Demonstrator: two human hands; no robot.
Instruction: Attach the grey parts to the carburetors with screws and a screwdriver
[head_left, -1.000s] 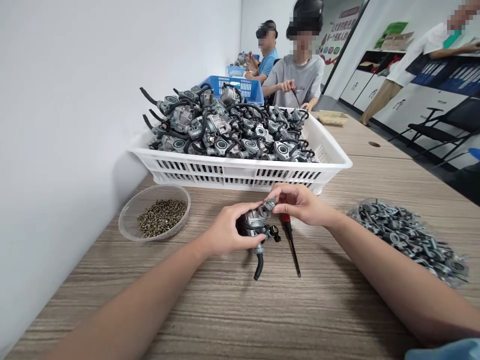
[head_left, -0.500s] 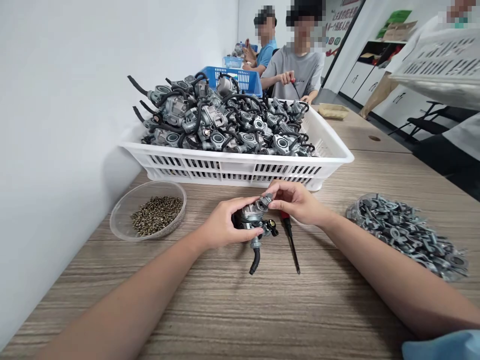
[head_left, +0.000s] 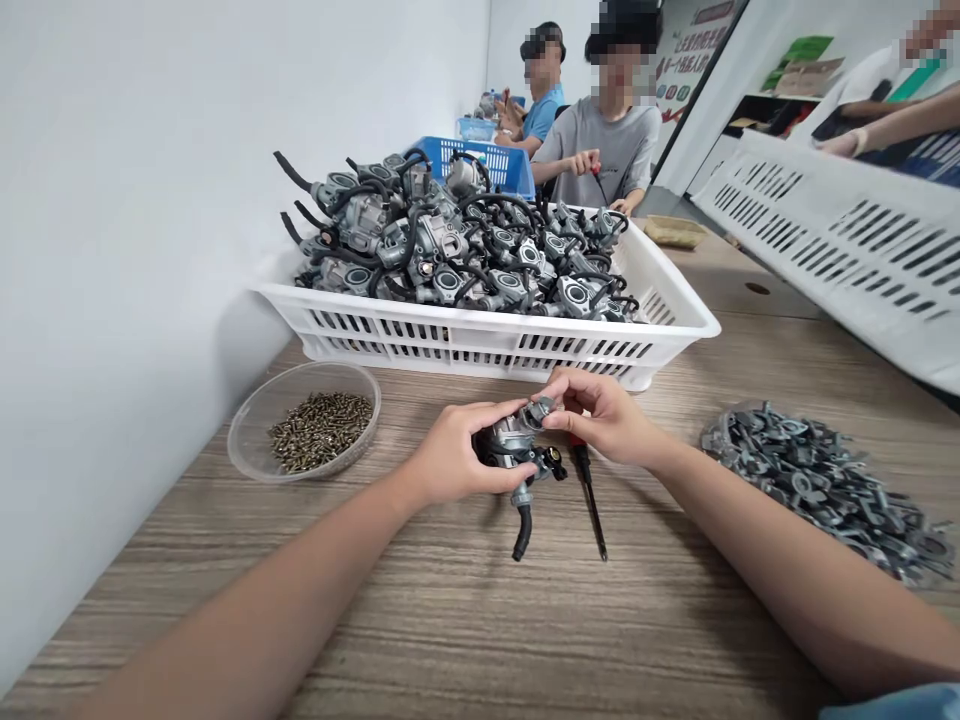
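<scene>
My left hand [head_left: 454, 455] is wrapped round a carburetor [head_left: 512, 437] just above the table, thumb along its near side. A short black hose [head_left: 523, 530] points down from it toward me. With thumb and forefinger, my right hand [head_left: 607, 418] pinches a small grey metal piece [head_left: 541, 407] at the carburetor's upper right end; my fingers partly cover it. Whether that piece is loose or fixed I cannot tell. Under my right hand lies a screwdriver [head_left: 592, 500] with a red and black handle, its tip toward me.
A white crate [head_left: 480, 328] heaped with carburetors stands behind my hands. Brass-coloured screws [head_left: 319, 430] fill part of a clear bowl [head_left: 241, 440] at left. Grey metal levers [head_left: 817, 490] are piled at right. A person carries another white crate [head_left: 840, 250]; two people sit beyond.
The view has shifted slightly, moving the table things right and down in the picture. The carried white crate at right has come lower and nearer. My grip on the carburetor looks the same.
</scene>
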